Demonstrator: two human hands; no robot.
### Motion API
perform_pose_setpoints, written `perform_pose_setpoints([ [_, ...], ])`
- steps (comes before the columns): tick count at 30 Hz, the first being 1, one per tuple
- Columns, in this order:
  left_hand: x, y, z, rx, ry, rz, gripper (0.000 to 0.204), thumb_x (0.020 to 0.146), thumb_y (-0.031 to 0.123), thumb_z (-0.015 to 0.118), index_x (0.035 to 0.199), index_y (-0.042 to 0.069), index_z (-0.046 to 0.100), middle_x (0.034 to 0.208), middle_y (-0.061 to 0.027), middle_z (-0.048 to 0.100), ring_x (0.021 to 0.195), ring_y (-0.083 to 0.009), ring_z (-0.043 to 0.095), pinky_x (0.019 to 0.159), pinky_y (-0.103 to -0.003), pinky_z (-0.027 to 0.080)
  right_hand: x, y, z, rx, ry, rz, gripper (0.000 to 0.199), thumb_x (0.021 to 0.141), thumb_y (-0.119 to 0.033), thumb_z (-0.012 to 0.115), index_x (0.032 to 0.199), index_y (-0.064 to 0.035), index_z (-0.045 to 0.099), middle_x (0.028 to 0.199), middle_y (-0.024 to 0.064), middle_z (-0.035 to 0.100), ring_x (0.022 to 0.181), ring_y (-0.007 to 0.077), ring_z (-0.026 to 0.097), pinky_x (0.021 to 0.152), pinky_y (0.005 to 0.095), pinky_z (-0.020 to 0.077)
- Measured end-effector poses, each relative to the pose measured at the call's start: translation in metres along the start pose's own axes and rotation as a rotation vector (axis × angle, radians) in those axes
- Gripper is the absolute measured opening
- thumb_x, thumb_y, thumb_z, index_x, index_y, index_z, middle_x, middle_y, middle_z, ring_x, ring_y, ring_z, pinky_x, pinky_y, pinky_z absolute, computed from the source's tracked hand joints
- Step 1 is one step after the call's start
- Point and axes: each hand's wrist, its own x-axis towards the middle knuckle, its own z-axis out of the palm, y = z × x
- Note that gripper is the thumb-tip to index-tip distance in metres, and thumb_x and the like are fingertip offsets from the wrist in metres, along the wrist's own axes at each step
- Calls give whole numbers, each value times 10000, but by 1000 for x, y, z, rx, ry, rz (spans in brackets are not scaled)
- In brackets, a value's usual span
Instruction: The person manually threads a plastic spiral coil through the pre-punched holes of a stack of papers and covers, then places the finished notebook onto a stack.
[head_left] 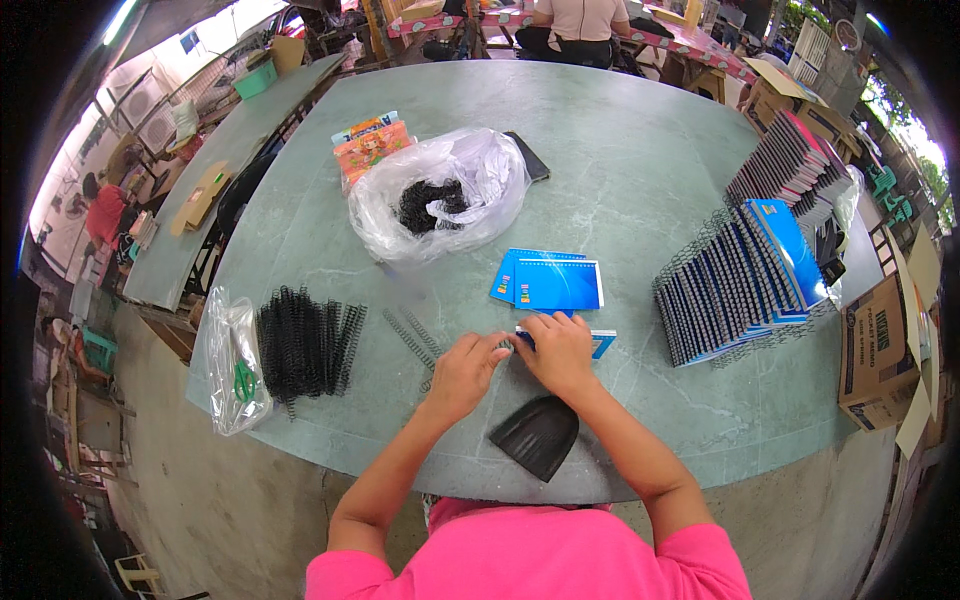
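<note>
A small blue notebook point(603, 344) stands on edge near the table's front, its white page edges facing up. My right hand point(560, 352) is closed around it from above. At its left end my left hand point(468, 374) pinches what looks like the end of a dark wire coil point(505, 345), mostly hidden by the fingers. Just beyond lie two blue notebooks point(557, 286), overlapping, with punched holes along their far edges. Loose spiral coils point(412, 338) rest left of my left hand. A black curved pad point(538, 437) lies between my forearms.
A bundle of black coils point(311, 340) sits left, beside a plastic bag with green scissors point(244, 381). Farther back is a clear bag point(385, 212) of black coils. Stacked coil-bound notebooks point(735, 285) stand right, near a cardboard box point(878, 355). Another person point(585, 30) sits beyond the table.
</note>
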Motion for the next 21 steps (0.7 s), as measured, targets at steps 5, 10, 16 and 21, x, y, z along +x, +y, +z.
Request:
perform_pose_setpoints([
  [5,4,4,4,-1,117,77,174,828,192,613,949,67,607,822,-113,573,729,-299,573,601,-391,467,-4,-1,2,32,-33,-12,164,742,-275,650,747,-123,589,714,34,602,707,217,573,634,362,394],
  [10,9,6,4,133,97,-5,190,822,200,618,952,62,613,854,-124,591,767,-305,579,656,-390,461,-6,-1,2,59,-74,-56,164,735,-273,655,792,-126,611,719,41,608,729,225,587,653,369,412],
  [16,16,-12,-22,57,-255,-113,201,820,226,615,925,57,589,931,-134,584,822,-321,582,664,-413,456,-2,2,-15,51,-259,-26,219,848,-272,554,977,-106,619,800,72,644,783,238,604,668,384,414],
  [21,29,4,-29,-33,-235,-187,197,807,225,634,878,48,586,842,-126,588,817,-309,589,643,-406,448,1,0,2,272,-8,-45,179,829,-260,590,928,-113,612,777,56,630,789,248,597,690,381,412],
])
